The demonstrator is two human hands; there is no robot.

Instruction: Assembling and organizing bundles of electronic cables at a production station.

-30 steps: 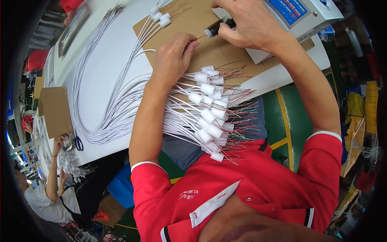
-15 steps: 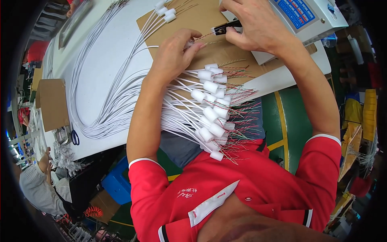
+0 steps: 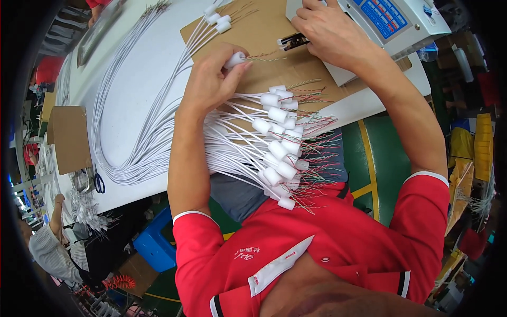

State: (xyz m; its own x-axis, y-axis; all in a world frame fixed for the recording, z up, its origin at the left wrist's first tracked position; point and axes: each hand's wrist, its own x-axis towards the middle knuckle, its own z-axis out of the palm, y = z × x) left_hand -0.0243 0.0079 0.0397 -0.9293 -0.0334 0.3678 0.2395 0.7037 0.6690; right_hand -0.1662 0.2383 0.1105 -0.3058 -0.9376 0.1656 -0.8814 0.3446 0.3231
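Note:
My left hand [image 3: 214, 74] pinches a white plastic cylinder [image 3: 235, 60] on the end of a white cable. Thin twisted wires [image 3: 264, 57] stick out of it to the right, apart from the black clip-like tool [image 3: 293, 41]. My right hand [image 3: 332, 31] is closed at the rear of that tool, its fingers curled and its grip partly hidden. Below my left hand lies a bundle of white cables [image 3: 174, 121], ending in several white cylinders [image 3: 276, 114] with red, green and white twisted wires, hanging over the table edge toward my lap.
Beside my right hand stands a white machine with a blue keypad [image 3: 384, 15]. Brown cardboard [image 3: 264, 31] covers part of the white table [image 3: 127, 63]. More capped cables [image 3: 223, 25] lie at the far side. Blue-handled scissors [image 3: 99, 182] sit at the left edge; another person [image 3: 55, 248] works beyond.
My left hand has drawn back left and slightly down with the cylinder, so its wires have left the black tool. My right hand has shifted slightly left and up.

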